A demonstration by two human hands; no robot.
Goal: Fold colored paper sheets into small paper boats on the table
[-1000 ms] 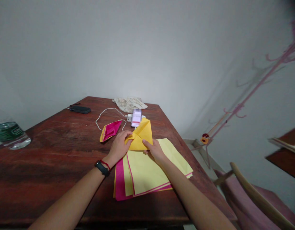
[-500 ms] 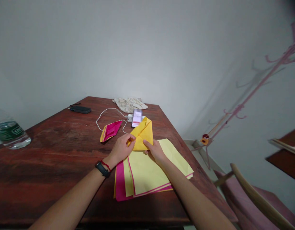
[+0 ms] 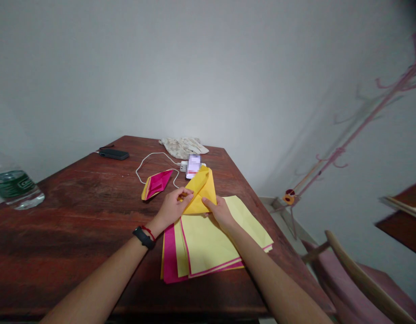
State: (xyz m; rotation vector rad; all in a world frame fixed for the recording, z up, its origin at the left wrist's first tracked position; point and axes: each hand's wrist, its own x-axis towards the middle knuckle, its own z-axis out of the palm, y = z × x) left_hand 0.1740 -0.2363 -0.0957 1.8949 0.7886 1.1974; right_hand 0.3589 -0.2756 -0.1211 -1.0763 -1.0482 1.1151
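Wooden table (image 3: 89, 211); left hand (image 3: 171, 207), right hand (image 3: 222, 213) gripping yellow paper (image 3: 201, 188), creased, folded, pointed-topped.

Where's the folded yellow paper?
In the head view, the folded yellow paper is in the bare left hand and bare right hand, right of the pink-yellow folded paper.

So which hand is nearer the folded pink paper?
Left. The left hand is just right of the folded pink paper, nearer the viewer; the right hand is farther right.
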